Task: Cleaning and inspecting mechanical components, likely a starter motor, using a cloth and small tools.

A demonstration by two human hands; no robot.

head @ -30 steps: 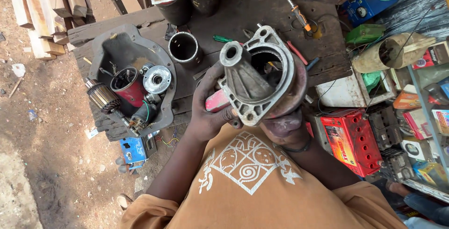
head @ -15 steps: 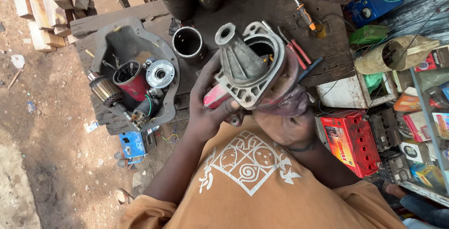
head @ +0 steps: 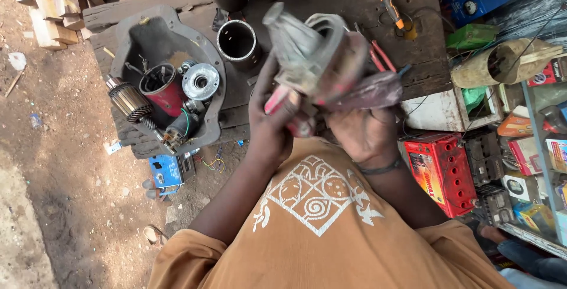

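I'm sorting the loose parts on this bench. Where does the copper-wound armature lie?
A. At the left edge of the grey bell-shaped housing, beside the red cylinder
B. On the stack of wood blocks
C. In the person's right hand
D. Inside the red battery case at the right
A: the armature lies at the left edge of the grey housing, next to the red cylinder, away from both hands.
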